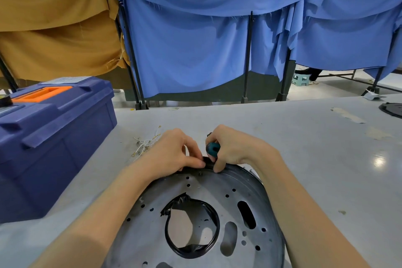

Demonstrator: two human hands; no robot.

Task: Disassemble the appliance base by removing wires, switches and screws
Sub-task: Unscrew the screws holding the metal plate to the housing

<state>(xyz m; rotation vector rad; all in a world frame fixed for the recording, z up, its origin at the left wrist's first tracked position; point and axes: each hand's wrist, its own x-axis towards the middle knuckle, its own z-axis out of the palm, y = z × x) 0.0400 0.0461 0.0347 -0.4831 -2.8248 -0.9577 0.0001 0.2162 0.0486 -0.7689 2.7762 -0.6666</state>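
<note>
And there was the appliance base [206,187], a round grey metal plate full of holes, lying flat on the table [304,159] at lower centre of the frame, right in front of the person. Both hands had met at its far edge. The left hand [171,152] was curled over, thumb and fingertips pinching the black rim of the base. The right hand [237,148] was wrapped round a screwdriver [212,148] with a teal-and-black handle, its shaft hidden behind the fingers, while the thumb of that hand pressed down on the same rim just beside the left thumb. A black band [191,253] lined the big central opening of the plate, ragged at its upper left.

Just left of the hands, a loose tangle of white wires [144,144] lay on the table. A closed dark blue toolbox [54,137] with an orange handle stood at the left edge, and a black disc [392,109] peeked in at the right edge. Blue curtains [195,50] and a tan cloth [54,39] hung behind.
</note>
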